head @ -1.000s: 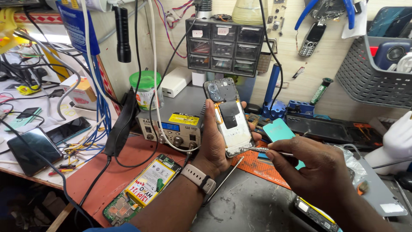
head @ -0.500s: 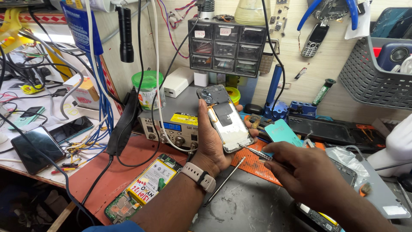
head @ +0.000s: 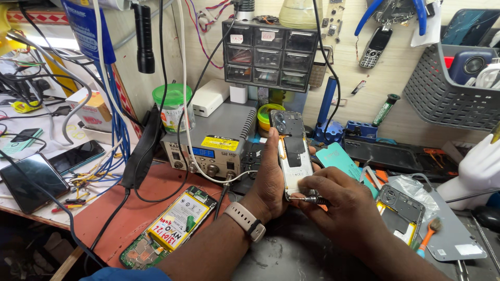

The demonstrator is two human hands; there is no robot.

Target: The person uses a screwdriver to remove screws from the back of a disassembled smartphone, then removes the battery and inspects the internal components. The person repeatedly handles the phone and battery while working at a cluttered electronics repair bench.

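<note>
- Now the right hand (head: 333, 200), pinching a small screwdriver (head: 308, 198), has closed in until its tip meets the opened phone's (head: 292, 153) lower edge.
- Left hand (head: 273, 179) grips that phone upright, just right of the grey soldering station (head: 216, 143); screw work looks underway.

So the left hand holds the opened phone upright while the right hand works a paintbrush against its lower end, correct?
Not quite. The head view shows the right hand pressing a small screwdriver, not a paintbrush, against the lower end of the opened phone, which the left hand holds upright.
</note>
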